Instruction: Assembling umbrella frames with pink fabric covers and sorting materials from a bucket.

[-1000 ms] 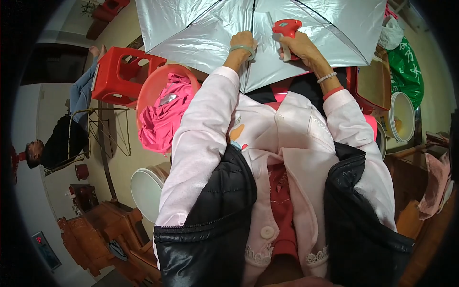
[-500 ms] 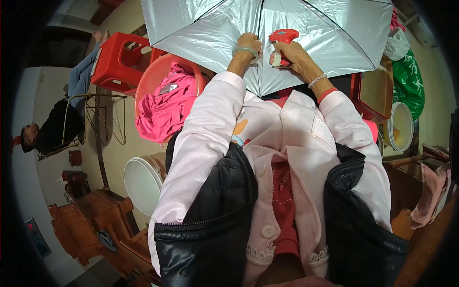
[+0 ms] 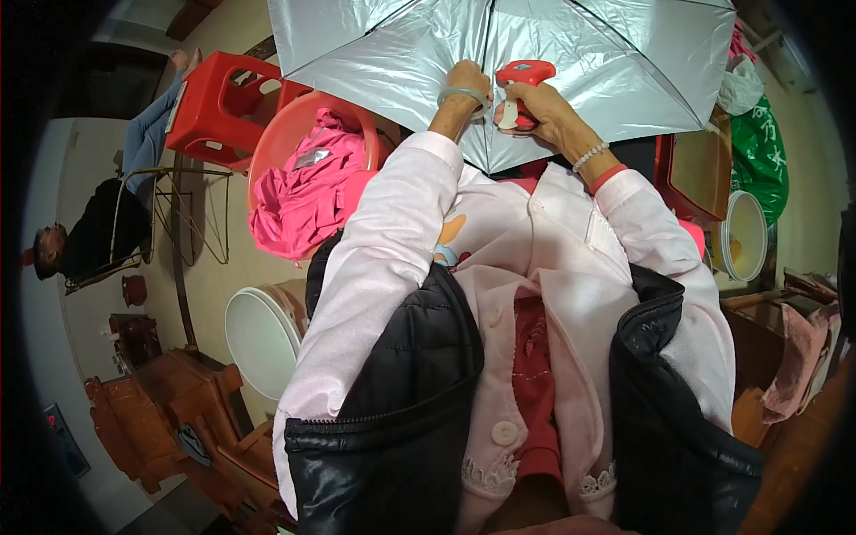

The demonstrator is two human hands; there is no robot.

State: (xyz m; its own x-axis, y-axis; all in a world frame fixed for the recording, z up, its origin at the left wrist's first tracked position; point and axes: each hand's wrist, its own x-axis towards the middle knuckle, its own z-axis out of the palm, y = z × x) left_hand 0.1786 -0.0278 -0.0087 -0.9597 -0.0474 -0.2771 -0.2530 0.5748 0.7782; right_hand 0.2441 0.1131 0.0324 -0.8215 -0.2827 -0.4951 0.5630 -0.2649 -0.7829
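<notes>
**Silver umbrella: hold the cloth taut, mind the fingers beside the tool**

Silver umbrella is spread in front of you, ribbed side up, near corner pointing at your lap. Your left hand is curled shut at the middle rib, and seems to have hold of the cloth there; the exact pinch is hidden. Your right hand is wrapped round the red tool, just right of that rib. Its pale lever shows by your fingers; can't tell whether it's squeezed.

Tips, my judgement: pull the cloth flat with the left before using the tool, since creases near the rib could bunch. Hands are close together, so leave the left fingertips out of the tool's working end, which isn't clear in this view. Square the tool to the cloth, squeeze evenly, no twisting. Don't lean on the rib; it may bend.
</notes>
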